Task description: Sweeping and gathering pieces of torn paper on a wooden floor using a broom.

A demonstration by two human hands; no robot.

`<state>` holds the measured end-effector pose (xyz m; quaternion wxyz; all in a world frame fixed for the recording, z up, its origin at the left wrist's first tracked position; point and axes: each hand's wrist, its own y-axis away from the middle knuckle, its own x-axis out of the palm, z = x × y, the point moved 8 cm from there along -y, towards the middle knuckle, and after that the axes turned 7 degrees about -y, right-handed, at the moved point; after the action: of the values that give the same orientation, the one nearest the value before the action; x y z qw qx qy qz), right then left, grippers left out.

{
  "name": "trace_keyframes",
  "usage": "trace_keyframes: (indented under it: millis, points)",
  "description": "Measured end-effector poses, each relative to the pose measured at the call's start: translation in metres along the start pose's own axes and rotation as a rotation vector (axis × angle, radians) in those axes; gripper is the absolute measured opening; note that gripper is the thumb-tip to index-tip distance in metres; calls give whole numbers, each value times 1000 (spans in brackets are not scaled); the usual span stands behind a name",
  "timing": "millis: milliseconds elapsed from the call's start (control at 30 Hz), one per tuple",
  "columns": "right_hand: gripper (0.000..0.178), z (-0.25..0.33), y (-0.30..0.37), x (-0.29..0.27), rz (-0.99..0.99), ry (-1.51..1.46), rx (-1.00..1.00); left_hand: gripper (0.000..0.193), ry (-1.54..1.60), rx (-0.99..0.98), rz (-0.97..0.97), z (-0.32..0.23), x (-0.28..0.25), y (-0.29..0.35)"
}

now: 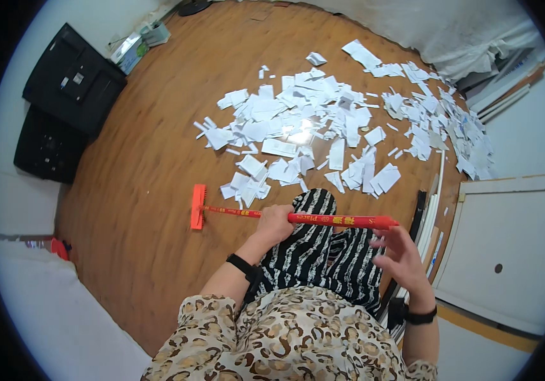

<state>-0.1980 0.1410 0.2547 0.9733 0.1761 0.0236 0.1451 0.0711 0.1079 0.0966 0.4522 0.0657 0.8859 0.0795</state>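
Wearing a leopard-patterned top (285, 340) and striped trousers (313, 251), a person is seen from above, with a dark band strapped on each wrist. At the handle end of a red brush (342, 220), the right grip (399, 254) is held with its fingers spread and not wrapped around the handle; whether the end is touched cannot be told. The left grip (275, 223) is clamped around the middle of the handle, by which the brush is carried crosswise before the knees. Left of that grip, at the far end of the handle, the orange-red brush head (198, 207) is shown near the wooden floor (139, 209); contact with the boards cannot be made out. The step in hand is judged to be the positioning of the brush, and the next move would seem to call for the right fingers to be closed around the handle's end while the left hold is kept firm. Beyond both grips, torn white paper (263, 114) is scattered across the floor. Farther off, to the left of the left grip, a large black box-like unit (72, 82) is placed against the wall.
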Motion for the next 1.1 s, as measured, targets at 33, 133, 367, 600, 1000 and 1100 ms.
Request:
trace_keyframes:
  millis: [33, 133, 367, 600, 1000, 1100]
  points:
    - [69, 11, -19, 23, 61, -49, -12, 35, 1, 10, -43, 2, -5, 5]
    - [45, 27, -55, 79, 213, -281, 4, 39, 47, -40, -182, 15, -23, 20]
    - [27, 35, -76, 135, 381, -389, -89, 34, 87, -197, -462, 68, -41, 35]
    - [30, 123, -37, 54, 80, -179, -317, 39, 336, 139, -244, -55, -23, -28]
    - [17, 49, -102, 180, 451, -112, -110, 32, -7, -204, -410, 131, -114, 20]
    - [15, 24, -134, 279, 686, 28, -144, 29, -125, -215, -882, 206, -159, 67]
